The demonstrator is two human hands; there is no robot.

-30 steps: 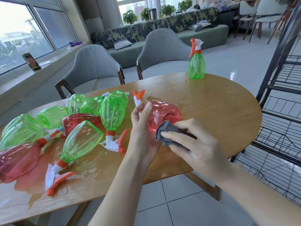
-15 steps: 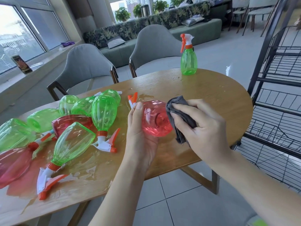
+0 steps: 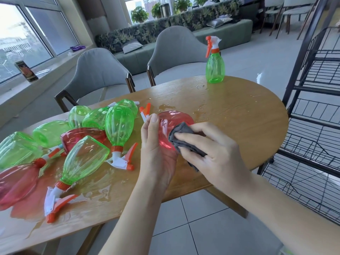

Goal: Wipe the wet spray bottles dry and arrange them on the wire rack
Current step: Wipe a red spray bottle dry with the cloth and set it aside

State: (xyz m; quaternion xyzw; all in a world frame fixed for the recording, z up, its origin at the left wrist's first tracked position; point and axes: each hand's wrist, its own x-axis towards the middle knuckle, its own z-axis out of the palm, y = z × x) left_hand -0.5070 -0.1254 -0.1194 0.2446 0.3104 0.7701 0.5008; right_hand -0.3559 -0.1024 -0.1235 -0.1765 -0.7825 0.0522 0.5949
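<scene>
My left hand grips a red spray bottle above the wooden table, its base turned toward me and its orange-white nozzle pointing away. My right hand holds a grey cloth pressed against the bottle's base. Several green and red spray bottles lie on their sides in puddles on the table's left half. One green spray bottle stands upright at the far edge. The black wire rack stands to the right of the table.
Two grey chairs stand behind the table. Water patches spread over the left and middle of the tabletop. A window sill with a dark tin runs along the left; a sofa sits at the back.
My right hand moved the cloth from the bottle's lower side up to its right side and now onto the base facing me. The left hand keeps its grip on the bottle.
</scene>
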